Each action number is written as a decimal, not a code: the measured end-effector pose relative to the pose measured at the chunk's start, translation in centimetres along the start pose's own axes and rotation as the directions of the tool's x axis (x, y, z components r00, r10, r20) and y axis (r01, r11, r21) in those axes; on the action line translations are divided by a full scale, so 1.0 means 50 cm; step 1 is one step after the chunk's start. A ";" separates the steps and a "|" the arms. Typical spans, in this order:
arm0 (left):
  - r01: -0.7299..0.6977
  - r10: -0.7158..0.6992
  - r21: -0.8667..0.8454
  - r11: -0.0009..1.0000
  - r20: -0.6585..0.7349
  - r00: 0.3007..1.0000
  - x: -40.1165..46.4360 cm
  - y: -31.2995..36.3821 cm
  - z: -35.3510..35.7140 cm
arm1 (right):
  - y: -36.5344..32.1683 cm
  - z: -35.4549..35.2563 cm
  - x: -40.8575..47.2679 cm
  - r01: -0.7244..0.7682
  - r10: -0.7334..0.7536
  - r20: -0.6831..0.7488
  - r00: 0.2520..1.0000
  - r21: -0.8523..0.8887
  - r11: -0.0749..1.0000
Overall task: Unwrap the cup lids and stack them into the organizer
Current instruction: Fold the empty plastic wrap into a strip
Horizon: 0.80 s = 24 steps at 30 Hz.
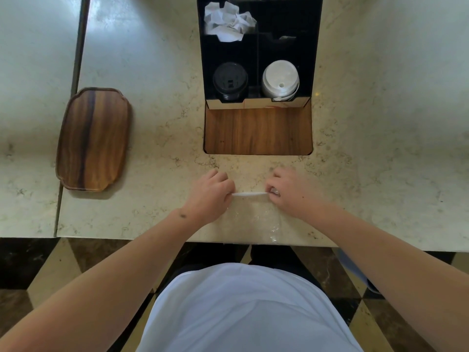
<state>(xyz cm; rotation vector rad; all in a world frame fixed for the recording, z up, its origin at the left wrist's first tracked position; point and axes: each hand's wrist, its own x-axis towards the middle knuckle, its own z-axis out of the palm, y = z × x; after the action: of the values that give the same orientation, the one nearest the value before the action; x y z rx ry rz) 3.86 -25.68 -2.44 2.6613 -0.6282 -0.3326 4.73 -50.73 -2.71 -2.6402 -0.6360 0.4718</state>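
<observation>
The surface [152,138] was pale, glossy stone veined with faint brown lines, with a rectangular cut-out showing a wood-grain panel [257,130]. Near its front edge, the left hand [212,193] and the right hand [289,191] each pinched one end of a thin white strip [248,194], which ran left to right between them, its long axis level with the surface edge; whether it was a lid seen edge-on or the gathered top of the wrap could not be told. The fingers of both hands were curled tight on the strip's ends. Below the strip, crinkled clear plastic wrap [258,219] lay flat on the surface, shiny and nearly transparent, reaching toward the person. Beyond the hands stood the black organizer [203,59], a box split by dividers into compartments. Its near left compartment held a stack of round black lids [230,81]; the near right one held a stack of round white lids [280,80], slightly askew, with a small sip hole facing up. A far left compartment held crumpled white paper [228,21]. Off to the left, well apart, lay an oblong wooden tray [94,139] with scalloped corners and dark streaked grain.
</observation>
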 end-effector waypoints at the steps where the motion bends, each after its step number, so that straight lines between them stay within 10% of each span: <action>1: -0.050 0.050 0.027 0.998 -0.013 0.999 -0.005 -0.003 0.003 | 0.001 0.001 -0.006 0.042 -0.042 -0.011 0.999 -0.011 0.999; 10: -0.207 0.221 0.142 0.968 -0.093 0.971 -0.049 -0.018 0.031 | 0.024 0.019 -0.043 0.274 -0.284 -0.090 0.955 -0.113 0.955; 24: 0.099 -0.099 -0.115 0.988 -0.002 0.995 -0.018 -0.002 0.007 | 0.007 0.005 -0.015 -0.043 0.034 0.071 0.997 0.128 0.991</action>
<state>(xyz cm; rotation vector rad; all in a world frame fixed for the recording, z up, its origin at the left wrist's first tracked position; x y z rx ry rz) 3.00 -25.26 -2.68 2.5870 -0.4609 -0.3747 4.14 -51.34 -2.90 -2.5269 -0.5563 0.5970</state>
